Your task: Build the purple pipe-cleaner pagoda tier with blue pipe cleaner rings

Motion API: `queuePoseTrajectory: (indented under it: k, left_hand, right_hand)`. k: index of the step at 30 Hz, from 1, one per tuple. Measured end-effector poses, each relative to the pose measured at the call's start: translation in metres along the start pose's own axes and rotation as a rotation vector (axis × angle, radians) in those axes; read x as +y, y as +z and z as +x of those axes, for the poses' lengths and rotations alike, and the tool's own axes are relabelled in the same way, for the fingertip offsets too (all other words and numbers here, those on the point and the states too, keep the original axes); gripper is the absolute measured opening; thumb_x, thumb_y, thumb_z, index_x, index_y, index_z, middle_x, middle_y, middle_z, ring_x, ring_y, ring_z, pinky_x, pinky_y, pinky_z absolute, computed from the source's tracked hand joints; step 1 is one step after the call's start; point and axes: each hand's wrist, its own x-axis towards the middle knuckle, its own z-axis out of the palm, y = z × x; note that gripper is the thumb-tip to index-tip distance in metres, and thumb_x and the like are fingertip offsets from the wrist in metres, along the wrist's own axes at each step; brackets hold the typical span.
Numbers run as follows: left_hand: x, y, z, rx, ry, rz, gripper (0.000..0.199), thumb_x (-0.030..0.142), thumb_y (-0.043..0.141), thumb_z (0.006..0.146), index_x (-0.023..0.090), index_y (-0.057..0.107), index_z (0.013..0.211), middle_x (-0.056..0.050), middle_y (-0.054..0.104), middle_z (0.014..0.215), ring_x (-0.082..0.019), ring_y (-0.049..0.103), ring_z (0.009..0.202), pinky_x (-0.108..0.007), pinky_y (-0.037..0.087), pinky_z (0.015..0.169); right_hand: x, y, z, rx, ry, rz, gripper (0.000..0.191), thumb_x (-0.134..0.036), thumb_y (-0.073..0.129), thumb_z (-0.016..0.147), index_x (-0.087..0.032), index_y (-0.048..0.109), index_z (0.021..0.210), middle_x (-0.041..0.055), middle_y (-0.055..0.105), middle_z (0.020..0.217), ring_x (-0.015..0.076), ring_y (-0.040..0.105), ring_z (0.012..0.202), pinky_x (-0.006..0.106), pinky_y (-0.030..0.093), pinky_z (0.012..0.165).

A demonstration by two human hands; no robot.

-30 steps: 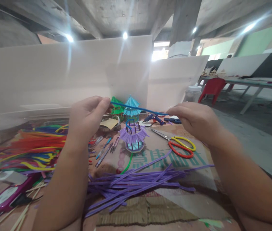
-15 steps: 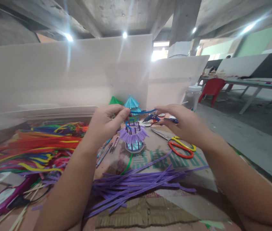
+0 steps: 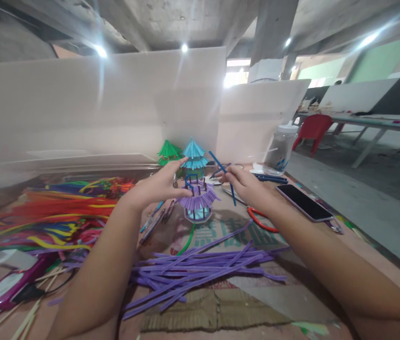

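My right hand (image 3: 245,183) pinches a straight blue pipe cleaner (image 3: 217,161), which slants down to the right past the fingers. My left hand (image 3: 159,185) is open, thumb and forefinger spread at the left side of a small pavilion model (image 3: 200,202). The thumb tip overlaps the model's purple fringed roof; whether it touches, I cannot tell. Dark short posts and a bent blue piece (image 3: 190,177) stand on top of that roof. Behind it are a light-blue tiered pavilion (image 3: 194,150) and a green one (image 3: 167,148), both with pointed roofs.
Purple pipe cleaners (image 3: 200,269) lie on the cardboard in front. A multicoloured heap (image 3: 68,208) is at left. Scissors (image 3: 261,221) lie partly under my right arm, near a phone (image 3: 305,203). A clear jar (image 3: 280,148) stands at the back right.
My left hand has let go of the blue pipe cleaner and come down beside the purple model. The right hand has moved left and lowered, keeping the pipe cleaner, now tilted steeply.
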Motion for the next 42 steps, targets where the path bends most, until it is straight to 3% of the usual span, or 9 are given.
queuePoseTrajectory:
  k: [2, 5, 12, 29, 37, 42]
  left_hand:
    - [-0.01, 0.005, 0.002, -0.094, -0.008, 0.001, 0.1, 0.053, 0.074, 0.077, 0.019, 0.025, 0.157, -0.016, 0.032, 0.162, -0.032, 0.036, 0.147, -0.044, 0.031, 0.12]
    - [-0.015, 0.011, 0.004, -0.132, 0.003, -0.023, 0.09, 0.055, 0.07, 0.082, 0.025, 0.028, 0.156, -0.012, 0.038, 0.159, -0.03, 0.047, 0.14, -0.041, 0.039, 0.115]
    - [-0.011, 0.018, 0.009, -0.11, 0.026, -0.054, 0.075, 0.05, 0.07, 0.082, 0.023, 0.043, 0.147, -0.011, 0.048, 0.152, -0.028, 0.051, 0.136, -0.039, 0.045, 0.11]
    - [-0.007, 0.026, 0.015, -0.093, -0.006, -0.003, 0.068, 0.039, 0.069, 0.084, 0.018, 0.046, 0.144, -0.012, 0.055, 0.145, -0.027, 0.057, 0.128, -0.035, 0.049, 0.102]
    - [-0.005, 0.024, 0.013, -0.109, -0.028, 0.009, 0.068, 0.044, 0.069, 0.084, 0.019, 0.046, 0.144, -0.012, 0.058, 0.141, -0.028, 0.06, 0.122, -0.036, 0.05, 0.101]
    - [-0.005, 0.023, 0.013, -0.051, 0.091, 0.019, 0.064, 0.041, 0.075, 0.08, 0.02, 0.054, 0.135, -0.013, 0.056, 0.139, -0.029, 0.052, 0.132, -0.041, 0.043, 0.11]
  right_hand:
    - [0.008, 0.009, 0.002, -0.05, 0.049, 0.004, 0.02, -0.027, 0.04, 0.099, -0.021, 0.053, 0.086, 0.0078, 0.072, 0.097, 0.0213, 0.066, 0.091, 0.032, 0.047, 0.08]
    - [0.012, 0.016, 0.003, -0.086, 0.068, -0.013, 0.021, -0.029, 0.041, 0.098, -0.021, 0.054, 0.084, 0.0084, 0.071, 0.095, 0.022, 0.065, 0.09, 0.032, 0.045, 0.079]
    - [0.004, 0.013, 0.002, -0.108, 0.053, -0.022, 0.019, -0.027, 0.042, 0.097, -0.021, 0.054, 0.084, 0.0056, 0.069, 0.089, 0.0194, 0.061, 0.083, 0.028, 0.043, 0.075]
    - [-0.004, 0.014, -0.002, -0.197, 0.068, -0.154, 0.019, -0.024, 0.043, 0.099, -0.019, 0.06, 0.093, 0.0055, 0.066, 0.088, 0.0196, 0.059, 0.082, 0.027, 0.038, 0.071]
    - [0.001, 0.012, 0.0, -0.188, 0.033, -0.142, 0.021, -0.023, 0.043, 0.098, -0.019, 0.061, 0.09, 0.0058, 0.068, 0.087, 0.0196, 0.06, 0.083, 0.027, 0.039, 0.072]
    - [0.002, 0.01, 0.001, -0.185, 0.026, -0.123, 0.021, -0.023, 0.043, 0.099, -0.018, 0.062, 0.091, 0.0059, 0.07, 0.089, 0.019, 0.062, 0.083, 0.027, 0.041, 0.072]
